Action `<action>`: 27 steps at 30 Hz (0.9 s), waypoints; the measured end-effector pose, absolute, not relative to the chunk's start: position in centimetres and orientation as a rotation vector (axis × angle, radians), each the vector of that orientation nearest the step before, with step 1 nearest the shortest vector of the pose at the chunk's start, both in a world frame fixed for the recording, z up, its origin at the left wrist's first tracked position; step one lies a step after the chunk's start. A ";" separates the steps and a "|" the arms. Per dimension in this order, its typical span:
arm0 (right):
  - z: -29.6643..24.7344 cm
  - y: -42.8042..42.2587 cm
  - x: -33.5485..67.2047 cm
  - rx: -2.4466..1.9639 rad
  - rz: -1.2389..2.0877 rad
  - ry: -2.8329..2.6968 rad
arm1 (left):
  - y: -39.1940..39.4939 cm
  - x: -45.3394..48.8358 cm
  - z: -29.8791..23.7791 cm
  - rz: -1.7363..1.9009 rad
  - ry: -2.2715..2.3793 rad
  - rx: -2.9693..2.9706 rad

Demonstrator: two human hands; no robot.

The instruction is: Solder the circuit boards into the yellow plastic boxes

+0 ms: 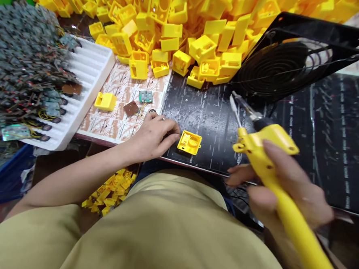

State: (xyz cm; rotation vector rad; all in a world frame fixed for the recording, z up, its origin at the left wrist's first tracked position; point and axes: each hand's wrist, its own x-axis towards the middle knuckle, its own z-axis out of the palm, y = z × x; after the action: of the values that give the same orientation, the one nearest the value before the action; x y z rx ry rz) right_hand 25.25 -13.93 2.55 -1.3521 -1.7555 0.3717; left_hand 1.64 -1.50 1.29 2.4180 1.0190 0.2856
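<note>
My right hand [294,186] is wrapped round a yellow soldering gun [266,152], its metal tip and feed tube pointing up and away over the black mat. My left hand [156,135] rests at the bench's front edge with fingers loosely bent, the thumb slightly apart and nothing visible between them. Just right of its fingertips lies a small open yellow case [189,142], its inside facing up. Beyond that hand are a green circuit board [145,96] with thin wires, a brown square piece [131,108] and a small dark round part [152,111]. Another yellow case [105,101] sits farther left.
A large heap of yellow cases [173,40] covers the back of the bench. At the right stands a black fan [277,67] with a wire guard. A white ridged tray [89,68] piled with wired boards [25,68] is at left. More yellow pieces [112,191] lie below the bench.
</note>
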 end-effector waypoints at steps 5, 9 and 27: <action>0.2 -9.1 23.0 -1.144 0.221 -1.899 | -1.4 1.6 1.3 0.429 0.967 2.398; -0.7 -6.7 21.2 -1.128 0.238 -1.928 | -1.3 1.6 1.1 0.479 0.929 2.409; 0.9 -9.0 23.3 -1.175 0.219 -1.891 | -1.6 1.9 -0.3 0.622 1.004 2.676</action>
State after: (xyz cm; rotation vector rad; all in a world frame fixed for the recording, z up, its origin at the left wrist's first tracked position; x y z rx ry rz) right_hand 23.27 -8.95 0.88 -1.1752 -1.8915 0.2191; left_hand 1.94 -1.62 -0.35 2.6763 1.0037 0.6223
